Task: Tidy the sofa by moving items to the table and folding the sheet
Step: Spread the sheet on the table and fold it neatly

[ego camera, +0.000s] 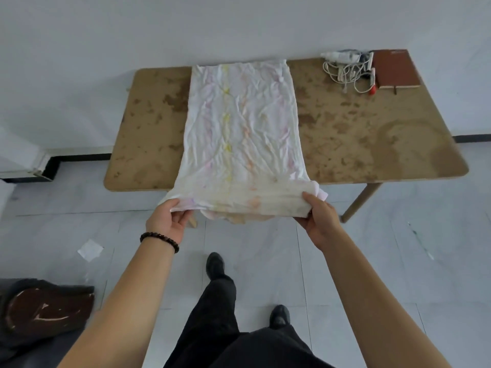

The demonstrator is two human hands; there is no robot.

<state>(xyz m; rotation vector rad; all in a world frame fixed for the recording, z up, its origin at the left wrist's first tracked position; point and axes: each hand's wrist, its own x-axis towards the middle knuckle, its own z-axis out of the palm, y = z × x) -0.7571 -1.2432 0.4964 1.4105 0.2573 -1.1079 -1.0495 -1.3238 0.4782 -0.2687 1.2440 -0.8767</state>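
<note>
A white sheet (240, 123) with faint yellow and pink stains lies as a long folded strip across the brown table (358, 139), from the far edge to past the near edge. My left hand (166, 221) grips the sheet's near left corner. My right hand (318, 217) grips the near right corner, where the cloth is bunched. The near end hangs just off the table between my hands. A brown notebook (396, 69) and a white cable bundle with a charger (345, 69) lie at the table's far right corner.
A red-tipped item (372, 86) lies beside the notebook. The sofa's dark edge with a brown wooden armrest (45, 312) is at the lower left. A white paper scrap (90, 250) lies on the tiled floor. My legs and dark shoes stand before the table.
</note>
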